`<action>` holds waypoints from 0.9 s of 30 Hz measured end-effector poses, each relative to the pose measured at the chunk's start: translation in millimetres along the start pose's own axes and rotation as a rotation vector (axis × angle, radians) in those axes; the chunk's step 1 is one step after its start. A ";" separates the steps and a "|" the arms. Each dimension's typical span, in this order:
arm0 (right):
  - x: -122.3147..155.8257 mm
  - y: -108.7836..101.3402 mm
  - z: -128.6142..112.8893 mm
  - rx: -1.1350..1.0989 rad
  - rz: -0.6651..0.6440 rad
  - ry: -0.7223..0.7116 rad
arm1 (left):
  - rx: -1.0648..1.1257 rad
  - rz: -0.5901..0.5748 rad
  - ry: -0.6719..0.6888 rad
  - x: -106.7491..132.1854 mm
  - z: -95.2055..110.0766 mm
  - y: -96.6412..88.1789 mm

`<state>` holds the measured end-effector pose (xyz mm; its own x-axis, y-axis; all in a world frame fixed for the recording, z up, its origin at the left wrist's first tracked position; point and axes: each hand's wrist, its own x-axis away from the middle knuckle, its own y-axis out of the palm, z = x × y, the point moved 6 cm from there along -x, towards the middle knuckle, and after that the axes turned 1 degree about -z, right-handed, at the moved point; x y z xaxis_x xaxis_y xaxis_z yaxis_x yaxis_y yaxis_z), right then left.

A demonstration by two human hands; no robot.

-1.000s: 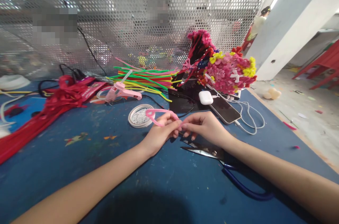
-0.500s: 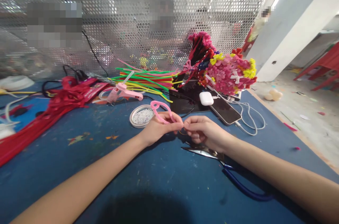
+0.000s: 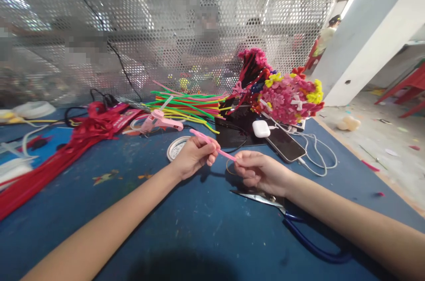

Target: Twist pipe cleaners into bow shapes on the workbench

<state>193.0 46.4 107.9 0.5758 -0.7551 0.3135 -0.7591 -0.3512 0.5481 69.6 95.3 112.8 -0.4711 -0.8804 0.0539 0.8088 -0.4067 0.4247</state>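
Note:
A pink pipe cleaner (image 3: 225, 154) stretches between both my hands above the blue table (image 3: 133, 210). My left hand (image 3: 194, 155) is closed round its far part, fingers curled. My right hand (image 3: 258, 171) pinches its near end between thumb and fingers. A thin wire loop shows just below the pipe cleaner, by my right fingertips. Just beyond my left hand sits a round tin of small white beads (image 3: 175, 147), partly hidden by the hand.
Scissors with blue handles (image 3: 288, 219) lie under my right forearm. A phone (image 3: 284, 143), white earbud case (image 3: 261, 128) and cable lie behind. Loose coloured pipe cleaners (image 3: 186, 103), a pink glue gun (image 3: 159, 122), red ribbons (image 3: 66, 143) and a pipe-cleaner flower bunch (image 3: 285, 95) line the back.
The pink pipe cleaner's loop has been pulled out into a nearly straight piece between my hands. Both hands have shifted slightly apart, the left one rising a little.

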 end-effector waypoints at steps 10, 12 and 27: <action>24.3 18.6 -27.3 1.341 0.277 -0.695 | 0.213 0.076 0.118 6.3 -2.0 19.7; 26.3 26.3 -23.2 1.515 0.208 -0.752 | 0.247 0.060 0.093 8.6 -3.4 24.7; 23.3 36.3 -7.6 1.482 0.034 -0.685 | 0.179 0.001 0.065 13.5 -5.7 36.8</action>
<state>181.2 20.3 141.0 0.6255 -0.7222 -0.2953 -0.6120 -0.2193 -0.7598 95.0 67.2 124.0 -0.4425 -0.8968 -0.0014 0.7306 -0.3614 0.5793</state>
